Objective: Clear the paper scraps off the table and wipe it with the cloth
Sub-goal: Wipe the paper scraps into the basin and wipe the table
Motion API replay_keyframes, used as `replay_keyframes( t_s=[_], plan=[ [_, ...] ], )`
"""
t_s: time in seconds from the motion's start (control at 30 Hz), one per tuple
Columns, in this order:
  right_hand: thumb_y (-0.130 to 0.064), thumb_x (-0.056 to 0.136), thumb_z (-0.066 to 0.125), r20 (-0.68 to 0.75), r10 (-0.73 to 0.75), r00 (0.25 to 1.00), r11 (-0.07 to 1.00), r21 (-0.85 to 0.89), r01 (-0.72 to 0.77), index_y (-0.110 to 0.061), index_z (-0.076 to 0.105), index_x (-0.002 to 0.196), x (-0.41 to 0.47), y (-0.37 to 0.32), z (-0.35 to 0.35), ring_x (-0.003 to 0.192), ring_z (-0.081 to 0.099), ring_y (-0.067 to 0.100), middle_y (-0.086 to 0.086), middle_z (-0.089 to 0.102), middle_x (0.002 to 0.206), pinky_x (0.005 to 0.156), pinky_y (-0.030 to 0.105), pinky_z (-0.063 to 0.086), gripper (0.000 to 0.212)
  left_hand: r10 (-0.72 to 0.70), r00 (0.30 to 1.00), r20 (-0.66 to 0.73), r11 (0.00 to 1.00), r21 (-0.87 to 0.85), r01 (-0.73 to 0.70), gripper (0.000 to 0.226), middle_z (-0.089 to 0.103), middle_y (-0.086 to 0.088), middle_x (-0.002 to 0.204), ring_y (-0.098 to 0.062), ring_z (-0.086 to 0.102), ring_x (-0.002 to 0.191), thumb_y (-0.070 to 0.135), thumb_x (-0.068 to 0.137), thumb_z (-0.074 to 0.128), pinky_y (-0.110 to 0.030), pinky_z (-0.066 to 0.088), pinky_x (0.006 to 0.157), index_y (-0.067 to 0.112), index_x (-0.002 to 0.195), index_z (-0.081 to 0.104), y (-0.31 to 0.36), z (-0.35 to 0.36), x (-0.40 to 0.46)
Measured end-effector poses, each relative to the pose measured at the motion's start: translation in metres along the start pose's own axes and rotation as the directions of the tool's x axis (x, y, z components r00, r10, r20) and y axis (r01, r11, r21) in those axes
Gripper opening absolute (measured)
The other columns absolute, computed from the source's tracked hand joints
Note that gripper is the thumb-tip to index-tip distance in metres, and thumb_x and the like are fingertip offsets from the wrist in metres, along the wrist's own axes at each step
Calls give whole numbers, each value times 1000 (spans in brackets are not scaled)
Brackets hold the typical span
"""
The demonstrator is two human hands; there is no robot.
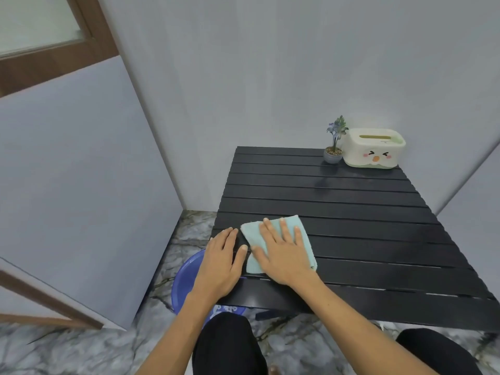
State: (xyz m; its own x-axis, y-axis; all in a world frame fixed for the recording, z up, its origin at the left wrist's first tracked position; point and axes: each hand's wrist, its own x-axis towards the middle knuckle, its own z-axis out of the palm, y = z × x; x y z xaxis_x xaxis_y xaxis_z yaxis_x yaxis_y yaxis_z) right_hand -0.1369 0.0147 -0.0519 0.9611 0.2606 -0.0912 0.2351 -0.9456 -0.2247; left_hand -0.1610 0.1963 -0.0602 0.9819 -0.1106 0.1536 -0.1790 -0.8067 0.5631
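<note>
A black slatted table (365, 212) fills the right half of the head view. A folded light blue cloth (253, 234) lies flat on its near left corner. My right hand (281, 253) presses down on the cloth with fingers spread. My left hand (221, 263) rests flat on the table's left edge, just left of the cloth, thumb close to it. No paper scraps show on the tabletop. White scraps (227, 309) lie inside a blue basin below.
The blue basin (184, 280) sits on the marble floor under the table's near left corner. A small potted plant (334, 147) and a white tissue box (374, 151) stand at the table's far right. Walls close in behind and on both sides. My knees show below.
</note>
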Motion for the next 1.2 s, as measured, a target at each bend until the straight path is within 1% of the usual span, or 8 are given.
replay_keyframes(
  t_s=[0.1,0.2,0.3,0.47,0.6,0.8,0.93,1.2],
  plan=[
    [-62,99,17,22,-98,995,995,-1,98,-33,5,158,-17,14,-2,152,-10,18,-15,-3,166,121,49,-10,67,4,1000,-2,1000,-2,-4,63,36,-3,156,-17,28,144,50,100,31,-39,24,120,13,150,38,0,0,0],
    [-65,97,18,10,-89,996,996,-25,89,-38,6,157,-37,38,-4,152,-9,12,-19,-2,164,121,46,-9,67,5,1000,3,1000,9,-5,68,35,-3,156,-17,27,145,54,98,27,-40,23,120,13,151,37,-1,0,1],
    [-68,96,18,-23,23,999,999,-37,-23,-38,5,157,-50,66,-8,152,-7,10,-21,-2,164,122,44,-8,69,8,1000,-2,1000,21,-8,66,36,-3,156,-17,28,145,53,98,29,-41,23,120,13,151,37,0,1,1],
    [-69,95,14,-36,245,969,969,21,-245,-37,2,157,-36,99,-18,152,-8,14,-20,-4,164,120,51,-7,71,24,1000,-16,997,71,-22,63,40,-3,153,-20,33,141,52,101,30,-39,26,118,12,148,41,1,2,0],
    [-65,95,11,-51,325,944,945,46,-323,-28,1,158,-8,92,-15,152,-12,21,-11,-4,166,120,52,-9,74,36,999,-16,995,99,-34,65,40,-3,154,-19,32,143,52,98,30,-40,23,120,13,149,41,1,4,1],
    [-65,96,14,-24,84,996,996,8,-84,-36,3,157,-7,86,-12,152,-11,19,-13,-4,166,122,45,-9,69,27,1000,1,994,106,-27,56,35,1,156,-16,25,147,44,102,39,-44,11,123,16,150,38,18,16,8],
    [-67,96,14,-11,-49,999,999,24,49,-42,2,156,-39,91,-9,151,-13,12,-18,-7,164,121,38,-13,66,53,999,12,996,69,-54,55,34,-1,156,-16,24,146,40,102,40,-43,12,123,14,150,38,39,26,15],
    [-76,85,0,-89,100,991,993,-47,-105,-39,1,156,-107,120,-8,151,-15,11,-16,-10,163,120,36,-16,80,146,987,60,983,108,-152,58,33,-2,157,-18,25,146,43,102,40,-44,12,122,13,151,36,78,54,21]
  ],
)
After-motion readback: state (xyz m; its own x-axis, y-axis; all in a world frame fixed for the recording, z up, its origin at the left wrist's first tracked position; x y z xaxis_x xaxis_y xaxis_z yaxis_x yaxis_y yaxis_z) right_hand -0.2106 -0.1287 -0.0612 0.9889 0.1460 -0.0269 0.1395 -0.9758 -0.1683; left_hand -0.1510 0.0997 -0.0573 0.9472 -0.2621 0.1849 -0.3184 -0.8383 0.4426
